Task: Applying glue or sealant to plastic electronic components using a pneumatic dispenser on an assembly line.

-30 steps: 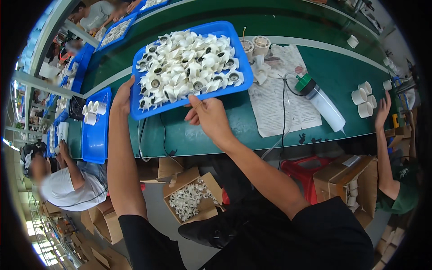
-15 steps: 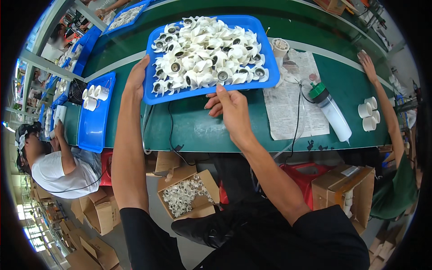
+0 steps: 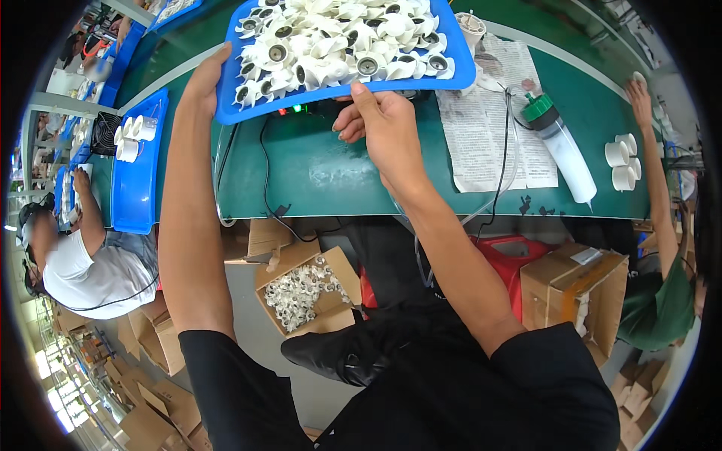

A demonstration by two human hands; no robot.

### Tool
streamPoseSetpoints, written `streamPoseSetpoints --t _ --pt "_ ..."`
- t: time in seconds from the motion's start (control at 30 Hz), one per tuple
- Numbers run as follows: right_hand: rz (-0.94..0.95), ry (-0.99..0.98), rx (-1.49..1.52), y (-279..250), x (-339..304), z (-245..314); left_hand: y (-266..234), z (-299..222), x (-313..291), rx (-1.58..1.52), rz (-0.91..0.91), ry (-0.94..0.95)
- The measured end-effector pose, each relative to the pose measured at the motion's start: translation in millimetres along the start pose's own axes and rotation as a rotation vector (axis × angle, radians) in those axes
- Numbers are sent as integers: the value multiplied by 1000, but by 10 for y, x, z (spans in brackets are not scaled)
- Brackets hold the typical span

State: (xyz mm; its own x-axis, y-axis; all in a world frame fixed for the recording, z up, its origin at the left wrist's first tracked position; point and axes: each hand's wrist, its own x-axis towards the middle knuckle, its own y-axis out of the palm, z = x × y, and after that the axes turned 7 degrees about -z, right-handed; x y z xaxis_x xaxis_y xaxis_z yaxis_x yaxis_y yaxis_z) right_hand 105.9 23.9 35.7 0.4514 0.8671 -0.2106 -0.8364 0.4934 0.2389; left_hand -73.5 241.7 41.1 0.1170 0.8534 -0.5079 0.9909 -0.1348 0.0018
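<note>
A blue tray (image 3: 301, 96) heaped with white fan impellers (image 3: 342, 45) is at the top middle, over the green bench. My left hand (image 3: 204, 79) is closed on its left side, the fingers partly hidden behind the wall. With the thumb on the front rim and the other fingers curled below it, my right hand (image 3: 387, 128) also holds the tray. Under the front rim, a dark device with small red and green lights (image 3: 295, 109) partly shows. The tray's far edge is cut off by the picture.
Right of the tray lie newspaper (image 3: 470, 143), a white-filled syringe (image 3: 564, 150) with a green cap, and white cups (image 3: 623, 161). Another blue tray (image 3: 135, 192) stands left. Below the bench is a carton (image 3: 342, 274) of impellers. Co-workers sit left (image 3: 101, 263) and right (image 3: 662, 301).
The view has shifted, so the bench and tray appear higher and the tray's far edge has left the picture. The lit device now shows beneath the rim. Both hands stay on the tray.
</note>
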Motion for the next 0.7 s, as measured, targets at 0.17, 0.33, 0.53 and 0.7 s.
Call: streamPoseSetpoints --t 0.17,0.33,0.53,0.7 --pt "-12 -2 -21 -6 -1 18 -4 26 20 -19 35 -13" --pt "5 32 -24 4 -90 30 -49 13 23 -8 55 -20" --pt "375 178 -185 -106 -889 -164 -481 -56 -792 185 -238 583" --pt "785 228 -575 -557 -1500 -697 -1116 1048 -2132 -332 -320 550"
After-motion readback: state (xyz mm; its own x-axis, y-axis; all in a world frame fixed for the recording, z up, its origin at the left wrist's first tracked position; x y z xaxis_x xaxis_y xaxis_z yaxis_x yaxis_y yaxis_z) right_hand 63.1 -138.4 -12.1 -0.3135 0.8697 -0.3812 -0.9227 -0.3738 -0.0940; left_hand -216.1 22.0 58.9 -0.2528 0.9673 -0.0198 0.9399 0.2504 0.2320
